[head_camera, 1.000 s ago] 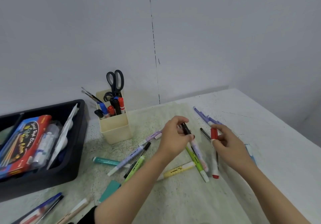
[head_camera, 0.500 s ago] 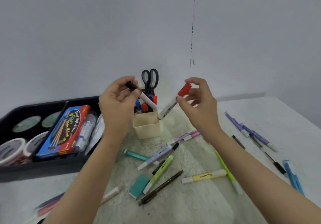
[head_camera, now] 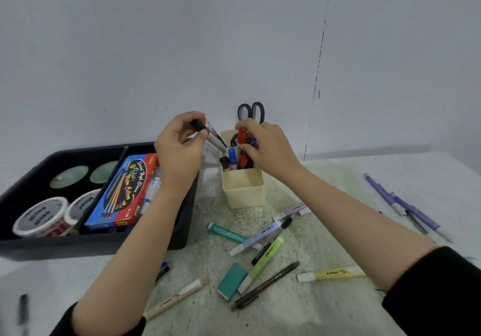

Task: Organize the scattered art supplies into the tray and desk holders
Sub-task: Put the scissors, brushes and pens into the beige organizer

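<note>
Red cap and black cap, both going into the cup.

The right hand [head_camera: 268, 148] pinches a red marker [head_camera: 241, 135] tight, its low end already in the cream cup [head_camera: 243, 187]. The left hand [head_camera: 179, 150] pinches a black marker [head_camera: 210, 137], tilted at the rim. The cup looks full, so a hard push might tip it or knock the scissors [head_camera: 251, 113]. Many pens [head_camera: 260, 236] lie loose near the tray [head_camera: 91, 244].

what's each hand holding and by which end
Left hand: black-capped marker, held at its cap end. Right hand: red-capped marker, held at the cap, over the holder.
</note>
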A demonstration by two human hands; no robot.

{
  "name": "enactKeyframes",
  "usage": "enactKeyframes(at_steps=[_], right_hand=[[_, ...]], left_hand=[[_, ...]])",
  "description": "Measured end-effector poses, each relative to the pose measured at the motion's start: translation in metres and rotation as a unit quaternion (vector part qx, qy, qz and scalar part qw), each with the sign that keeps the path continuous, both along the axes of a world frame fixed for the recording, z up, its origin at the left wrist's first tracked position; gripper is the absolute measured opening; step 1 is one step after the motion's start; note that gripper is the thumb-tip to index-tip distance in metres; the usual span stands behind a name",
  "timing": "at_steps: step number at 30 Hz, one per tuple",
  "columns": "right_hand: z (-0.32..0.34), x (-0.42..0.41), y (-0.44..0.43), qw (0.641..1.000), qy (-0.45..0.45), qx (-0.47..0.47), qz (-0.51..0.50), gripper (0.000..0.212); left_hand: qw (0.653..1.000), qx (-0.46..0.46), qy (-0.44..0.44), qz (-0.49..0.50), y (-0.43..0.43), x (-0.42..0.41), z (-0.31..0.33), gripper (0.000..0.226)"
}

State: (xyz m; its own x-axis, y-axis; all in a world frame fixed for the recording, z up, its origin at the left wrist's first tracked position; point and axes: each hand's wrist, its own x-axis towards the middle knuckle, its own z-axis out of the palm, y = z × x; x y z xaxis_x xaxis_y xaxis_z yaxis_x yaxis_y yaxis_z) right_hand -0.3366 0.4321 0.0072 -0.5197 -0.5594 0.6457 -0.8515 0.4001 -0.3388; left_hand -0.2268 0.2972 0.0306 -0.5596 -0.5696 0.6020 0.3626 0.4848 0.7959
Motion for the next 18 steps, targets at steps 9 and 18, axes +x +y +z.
enactKeyframes(at_steps=[9,18], right_hand=[[-0.014,-0.010,-0.004,0.998,0.019,0.056,-0.005,0.025],[-0.020,-0.011,0.004,0.993,0.003,0.112,-0.033,0.047]], left_hand=[[0.997,-0.049,-0.052,-0.039,-0.001,-0.018,-0.013,0.031],[0.984,-0.068,-0.147,-0.076,0.004,-0.031,-0.029,0.033]])
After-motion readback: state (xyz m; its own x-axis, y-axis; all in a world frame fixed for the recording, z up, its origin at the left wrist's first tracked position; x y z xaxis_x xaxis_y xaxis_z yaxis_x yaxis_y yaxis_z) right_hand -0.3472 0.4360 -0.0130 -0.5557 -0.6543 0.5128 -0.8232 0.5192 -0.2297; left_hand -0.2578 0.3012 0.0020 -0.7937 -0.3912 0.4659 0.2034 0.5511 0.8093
